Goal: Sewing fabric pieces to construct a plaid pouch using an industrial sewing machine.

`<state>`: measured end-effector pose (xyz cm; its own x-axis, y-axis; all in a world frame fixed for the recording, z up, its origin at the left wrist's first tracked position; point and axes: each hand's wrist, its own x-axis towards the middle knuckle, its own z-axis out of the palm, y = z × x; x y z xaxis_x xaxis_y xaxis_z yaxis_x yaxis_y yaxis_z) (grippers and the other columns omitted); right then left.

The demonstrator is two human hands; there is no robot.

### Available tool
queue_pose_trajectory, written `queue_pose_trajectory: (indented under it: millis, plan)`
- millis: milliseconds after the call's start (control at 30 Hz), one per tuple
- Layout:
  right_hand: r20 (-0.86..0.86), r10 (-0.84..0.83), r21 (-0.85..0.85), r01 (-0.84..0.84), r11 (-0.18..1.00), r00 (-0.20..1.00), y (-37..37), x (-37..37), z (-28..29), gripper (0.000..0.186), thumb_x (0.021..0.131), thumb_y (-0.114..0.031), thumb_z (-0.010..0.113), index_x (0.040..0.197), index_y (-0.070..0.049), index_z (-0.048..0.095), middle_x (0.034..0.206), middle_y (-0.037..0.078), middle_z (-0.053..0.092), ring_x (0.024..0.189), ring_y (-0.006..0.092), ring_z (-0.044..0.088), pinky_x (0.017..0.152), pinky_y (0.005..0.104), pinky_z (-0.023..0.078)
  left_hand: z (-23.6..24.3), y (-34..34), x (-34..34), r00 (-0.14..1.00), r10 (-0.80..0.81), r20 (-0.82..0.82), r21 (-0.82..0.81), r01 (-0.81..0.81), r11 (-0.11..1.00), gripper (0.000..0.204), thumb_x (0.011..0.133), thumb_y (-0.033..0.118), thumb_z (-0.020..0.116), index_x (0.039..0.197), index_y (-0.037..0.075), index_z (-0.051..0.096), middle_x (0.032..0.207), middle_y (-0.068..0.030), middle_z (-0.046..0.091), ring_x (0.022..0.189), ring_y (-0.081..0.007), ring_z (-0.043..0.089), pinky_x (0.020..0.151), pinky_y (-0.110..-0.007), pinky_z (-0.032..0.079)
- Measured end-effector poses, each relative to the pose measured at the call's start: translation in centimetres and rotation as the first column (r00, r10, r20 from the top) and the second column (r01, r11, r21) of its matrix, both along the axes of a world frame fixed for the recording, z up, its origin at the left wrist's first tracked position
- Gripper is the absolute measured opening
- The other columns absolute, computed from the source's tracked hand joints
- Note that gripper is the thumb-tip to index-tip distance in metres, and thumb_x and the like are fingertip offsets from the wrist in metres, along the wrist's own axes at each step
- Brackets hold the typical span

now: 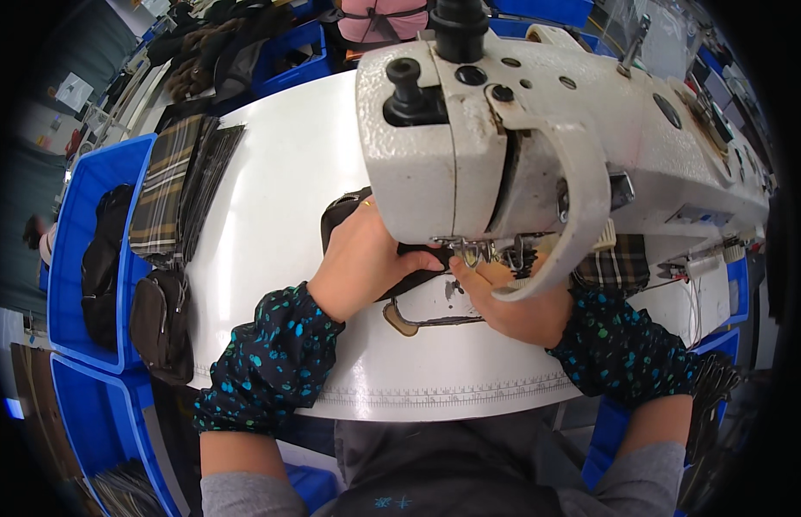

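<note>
A dark brown fabric piece (336, 213) with a zipper along its upper edge lies on the white table under the head of a sewing machine (409, 177). My left hand (359, 265) is closed over this piece, its thumb pointing right toward the presser foot (475, 250). From the other side my right hand (514, 300) reaches in, thumb and fingertips closed at the fabric's edge beside the foot. The machine head and its curved guard partly hide the fingers of both hands. Both forearms wear dark sleeve covers with blue-green spots.
Plaid fabric pieces (172, 185) are stacked at the table's left edge, above a dark pouch (159, 319). Blue bins (66, 250) stand at the left, some holding dark goods. Another plaid piece (620, 263) lies right of the needle. A ruler strip (443, 395) follows the near edge.
</note>
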<state>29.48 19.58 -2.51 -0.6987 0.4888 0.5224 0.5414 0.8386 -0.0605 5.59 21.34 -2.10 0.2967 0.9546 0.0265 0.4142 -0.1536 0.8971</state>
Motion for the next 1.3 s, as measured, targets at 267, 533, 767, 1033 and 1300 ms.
queue_pose_trajectory:
  millis: [267, 533, 767, 1033, 1300]
  plan:
    - [-0.074, -0.057, -0.179, 0.043, 0.983, 0.996, -0.6, -0.7, -0.3, 0.012, 0.089, -0.019, 0.071, 0.084, -0.009, 0.073, 0.057, 0.007, 0.061, 0.046, 0.0291, 0.057, 0.042, 0.0389, 0.044, 2.2, 0.3, 0.2, 0.965, 0.020, -0.262, 0.166, 0.025, 0.986, 0.042, 0.066, 0.020, 0.088, 0.103, 0.008, 0.073, 0.105, -0.0143, 0.067, 0.098, -0.0360, 0.063, 0.082, -0.041, 0.052]
    - [-0.124, -0.093, -0.301, 0.052, 0.952, 0.988, -0.6, -0.7, -0.4, 0.012, 0.088, -0.019, 0.073, 0.083, -0.008, 0.074, 0.057, 0.008, 0.061, 0.046, 0.0299, 0.058, 0.043, 0.0395, 0.045, 2.0, 0.0, 0.2, 0.949, 0.047, -0.312, 0.264, 0.039, 0.964, 0.039, 0.069, 0.023, 0.086, 0.104, 0.010, 0.074, 0.104, -0.0118, 0.068, 0.097, -0.0342, 0.063, 0.080, -0.040, 0.052]
    - [-0.071, -0.003, -0.098, -0.003, 0.995, 0.998, -0.1, -0.7, -0.7, 0.010, 0.087, -0.019, 0.074, 0.086, -0.010, 0.074, 0.061, 0.007, 0.062, 0.050, 0.0283, 0.060, 0.045, 0.0384, 0.047, 1.4, -0.1, 0.4, 0.903, 0.122, -0.412, 0.338, 0.027, 0.941, 0.035, 0.070, 0.025, 0.085, 0.100, 0.011, 0.074, 0.097, -0.0120, 0.068, 0.086, -0.0354, 0.065, 0.074, -0.043, 0.053]
    - [-0.312, -0.096, 0.037, 0.113, 0.993, 0.945, -0.2, -1.1, -6.4, 0.010, 0.079, -0.017, 0.079, 0.085, -0.013, 0.072, 0.062, 0.005, 0.059, 0.055, 0.0247, 0.057, 0.057, 0.0350, 0.047, 2.5, -0.9, 1.4, 0.817, 0.189, -0.544, 0.507, 0.140, 0.851, 0.029, 0.074, 0.023, 0.082, 0.099, 0.012, 0.074, 0.091, -0.0098, 0.069, 0.087, -0.0350, 0.064, 0.079, -0.045, 0.049]
    - [-0.036, 0.111, 0.061, -0.108, 0.992, 0.993, -0.4, -0.5, -3.2, 0.021, 0.078, -0.015, 0.069, 0.097, -0.010, 0.074, 0.069, 0.005, 0.062, 0.055, 0.0230, 0.058, 0.050, 0.0364, 0.046, 2.4, -0.6, 0.9, 0.878, 0.143, -0.457, 0.479, 0.108, 0.871, 0.031, 0.071, 0.019, 0.081, 0.099, 0.011, 0.074, 0.097, -0.0103, 0.071, 0.094, -0.0348, 0.064, 0.084, -0.045, 0.047]
